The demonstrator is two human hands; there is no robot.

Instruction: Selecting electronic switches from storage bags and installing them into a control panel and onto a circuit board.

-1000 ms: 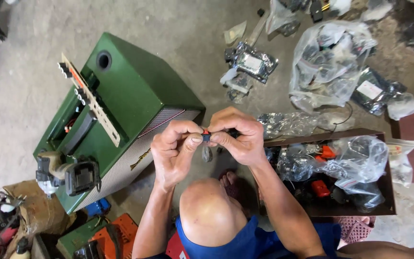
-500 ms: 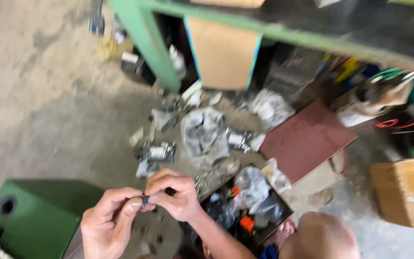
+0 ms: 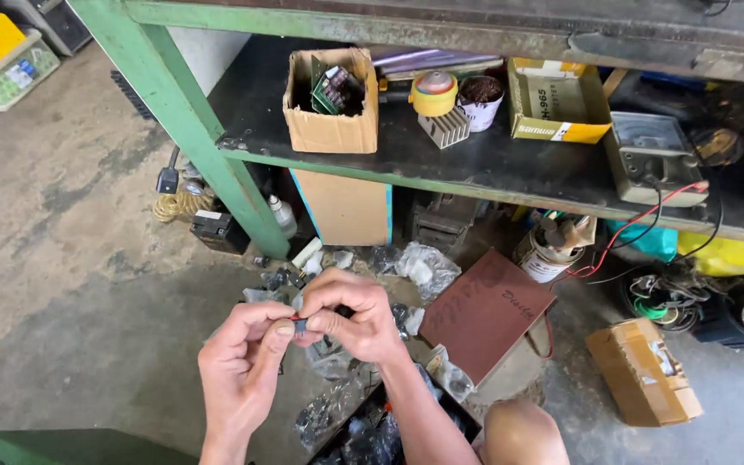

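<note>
Head has lifted since a second ago: green box gone from view but for a corner [image 3: 71, 446], green shelf frame [image 3: 178, 112] now ahead. My left hand [image 3: 243, 370] and right hand [image 3: 350, 319] stay together, fingertips pinched on a small dark part [image 3: 300, 325], held above the concrete floor [image 3: 62, 284]. Grip unchanged, so work on it goes on. Part hard, with a red fleck; crinkled clear plastic bags [image 3: 424, 269] lie below, flat maroon board [image 3: 486, 314] beside, cardboard box [image 3: 331, 108] on the shelf.

Cardboard box [image 3: 331, 112] on shelf [image 3: 475, 168]; parts bags [image 3: 424, 267] on floor below; flat board [image 3: 486, 312] right of hands.
</note>
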